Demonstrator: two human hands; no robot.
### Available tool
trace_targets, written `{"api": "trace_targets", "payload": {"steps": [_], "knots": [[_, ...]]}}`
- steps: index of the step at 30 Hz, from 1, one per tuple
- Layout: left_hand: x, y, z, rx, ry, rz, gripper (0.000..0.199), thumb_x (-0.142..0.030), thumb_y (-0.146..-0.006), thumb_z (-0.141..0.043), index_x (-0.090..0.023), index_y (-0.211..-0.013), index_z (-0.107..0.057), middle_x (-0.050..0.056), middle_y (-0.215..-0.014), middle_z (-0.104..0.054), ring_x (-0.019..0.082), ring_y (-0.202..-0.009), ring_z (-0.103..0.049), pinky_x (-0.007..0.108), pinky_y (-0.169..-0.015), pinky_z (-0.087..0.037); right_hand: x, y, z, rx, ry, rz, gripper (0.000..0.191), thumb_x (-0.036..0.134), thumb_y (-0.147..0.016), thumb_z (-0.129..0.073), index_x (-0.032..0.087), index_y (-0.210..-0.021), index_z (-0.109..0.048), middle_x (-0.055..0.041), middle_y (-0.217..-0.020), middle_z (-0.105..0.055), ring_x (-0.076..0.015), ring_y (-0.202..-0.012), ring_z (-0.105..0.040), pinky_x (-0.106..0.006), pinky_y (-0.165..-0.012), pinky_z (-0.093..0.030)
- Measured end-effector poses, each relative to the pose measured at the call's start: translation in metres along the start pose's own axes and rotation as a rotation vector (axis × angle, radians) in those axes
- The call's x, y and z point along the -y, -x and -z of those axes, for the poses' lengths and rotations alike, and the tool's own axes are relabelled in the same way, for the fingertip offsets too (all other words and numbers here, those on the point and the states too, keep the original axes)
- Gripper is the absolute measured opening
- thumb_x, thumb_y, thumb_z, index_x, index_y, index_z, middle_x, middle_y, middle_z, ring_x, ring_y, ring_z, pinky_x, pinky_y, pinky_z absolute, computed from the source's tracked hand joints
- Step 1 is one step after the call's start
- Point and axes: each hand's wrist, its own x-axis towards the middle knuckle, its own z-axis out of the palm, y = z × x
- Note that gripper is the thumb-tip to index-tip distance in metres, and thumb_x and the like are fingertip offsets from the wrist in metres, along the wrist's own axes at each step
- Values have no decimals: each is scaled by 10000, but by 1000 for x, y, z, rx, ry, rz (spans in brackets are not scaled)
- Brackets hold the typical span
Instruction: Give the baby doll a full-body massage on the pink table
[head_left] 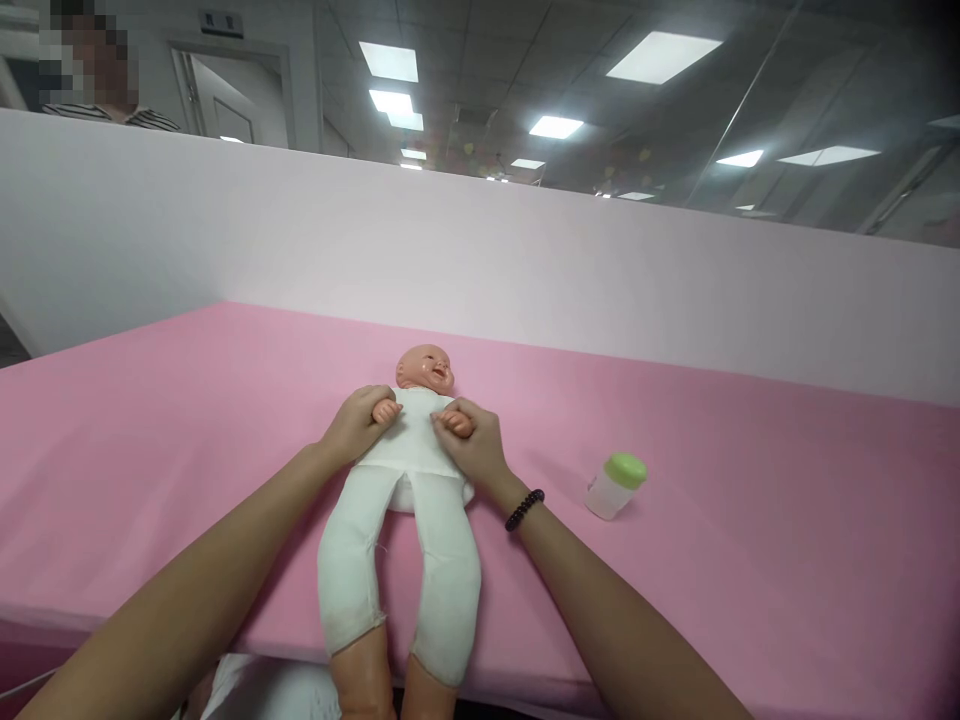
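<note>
A baby doll with a white cloth body lies on its back on the pink-covered table. Its head points to the far side and its lower legs reach over the near edge. My left hand is closed around the doll's arm on the left, and the small plastic hand pokes out of my grip. On the other side, my right hand grips the doll's other arm, with its plastic hand showing between my fingers. Both doll hands rest over its chest. A dark beaded bracelet circles my right wrist.
Right of the doll stands a small translucent bottle with a green lid. Behind the table runs a low white partition. Beyond it at the far left is a person in a striped top, near an open door.
</note>
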Motion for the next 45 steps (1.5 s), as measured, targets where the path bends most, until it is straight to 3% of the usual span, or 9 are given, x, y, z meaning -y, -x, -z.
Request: {"api": "trace_targets", "payload": {"steps": [5, 9, 15, 20, 23, 30, 33, 40, 45], "knots": [[20, -11, 8, -538, 445, 424, 285, -400, -760, -731, -213, -734, -518, -9, -741, -559, 154, -719, -541, 283, -677, -445, -21, -27, 23, -584, -382, -385, 345, 409, -650, -772, 209, -686, -494, 38, -601, -540, -118, -585, -516, -277, -611, -482], [51, -15, 21, -782, 711, 674, 270, -313, -661, -733, -218, -713, -485, -6, -750, -579, 145, -713, -567, 278, -672, -467, -57, -33, 51, -805, -467, -618, 370, 366, -649, -717, 250, -681, -367, 71, -569, -436, -115, -552, -484, -273, -570, -487], [83, -12, 27, -861, 832, 779, 300, -261, -631, -684, -231, -685, -390, -30, -686, -521, 117, -652, -537, 261, -655, -482, -80, -22, 67, -869, -427, -703, 317, 268, -679, -623, 261, -671, -307, 70, -570, -389, -121, -528, -444, -268, -512, -450], [59, -15, 23, -824, 709, 738, 274, -301, -653, -701, -223, -691, -441, -19, -725, -553, 125, -673, -547, 271, -672, -465, -54, -35, 56, -1036, -464, -713, 190, 206, -656, -612, 242, -709, -433, 42, -622, -518, -135, -601, -524, -271, -571, -481], [28, -12, 16, -687, 498, 579, 267, -357, -717, -725, -220, -724, -496, -12, -738, -552, 145, -703, -535, 281, -673, -449, -28, -33, 40, -902, -360, -469, 205, 255, -663, -714, 207, -751, -535, 21, -660, -577, -143, -645, -565, -279, -624, -503], [-1, -2, 5, 95, -177, -217, 197, -332, -927, -530, -221, -764, -549, 31, -767, -598, 195, -754, -520, 353, -776, -414, -7, 0, 10, 62, 163, 171, 196, 334, -866, -641, 216, -737, -552, -6, -695, -604, -151, -663, -542, -297, -675, -452], [3, -3, 7, 234, -324, -371, 218, -280, -951, -454, -222, -763, -549, 55, -774, -605, 213, -773, -522, 373, -799, -401, -13, 4, 7, 316, 319, 280, 198, 278, -879, -592, 219, -706, -516, -4, -663, -576, -159, -645, -509, -319, -699, -417], [3, -1, 6, 142, -194, -191, 201, -336, -928, -522, -224, -761, -533, 25, -753, -595, 201, -752, -525, 353, -778, -399, -10, 3, 5, 176, 178, 157, 188, 313, -871, -626, 209, -733, -554, -8, -710, -618, -155, -678, -537, -299, -690, -428], [12, -6, 9, -338, 262, 295, 237, -386, -816, -686, -219, -748, -533, -19, -712, -547, 156, -689, -512, 292, -670, -419, -18, -19, 21, -396, -213, -231, 314, 419, -742, -760, 194, -726, -543, 26, -655, -584, -121, -620, -543, -260, -618, -472]]}}
